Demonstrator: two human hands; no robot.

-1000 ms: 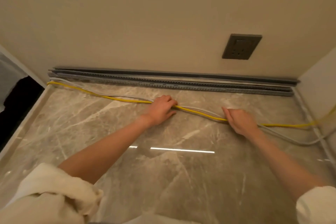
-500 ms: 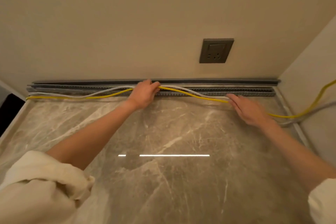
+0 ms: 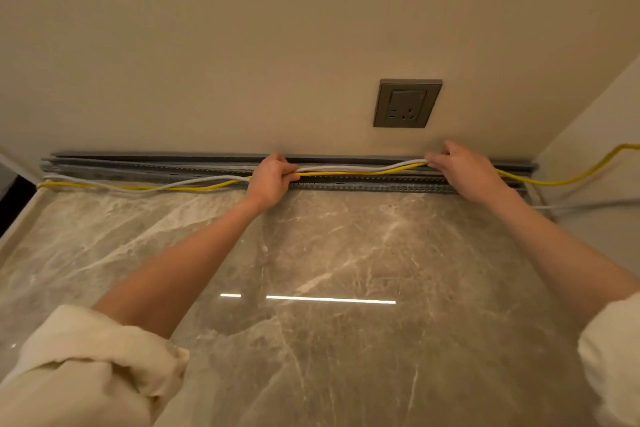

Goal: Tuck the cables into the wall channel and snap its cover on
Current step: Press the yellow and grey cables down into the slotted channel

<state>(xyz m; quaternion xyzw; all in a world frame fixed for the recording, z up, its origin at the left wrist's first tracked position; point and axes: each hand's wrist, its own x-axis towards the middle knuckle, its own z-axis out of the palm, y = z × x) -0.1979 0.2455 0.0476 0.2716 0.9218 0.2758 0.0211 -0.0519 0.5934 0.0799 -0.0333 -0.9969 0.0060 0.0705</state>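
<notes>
A long grey wall channel [image 3: 145, 166] runs along the foot of the wall where it meets the marble floor, with grey strips lying open along it. A yellow cable [image 3: 360, 173] and a grey-white cable [image 3: 356, 167] stretch side by side over the channel. My left hand [image 3: 272, 178] grips both cables near the channel's middle. My right hand [image 3: 464, 172] pinches them further right, just above the channel. To the left of my left hand the cables sag onto the floor edge. On the right the yellow cable climbs up the side wall.
A dark grey wall socket [image 3: 407, 103] sits above the channel, near my right hand. A side wall [image 3: 595, 135] closes off the right. Glossy marble floor [image 3: 311, 253] lies in front. A raised pale edge [image 3: 17, 218] borders the left, with a dark gap beyond.
Both hands have carried the cables from the floor up to the channel at the wall. My right hand has gone from lying flat on the floor to pinching the cables.
</notes>
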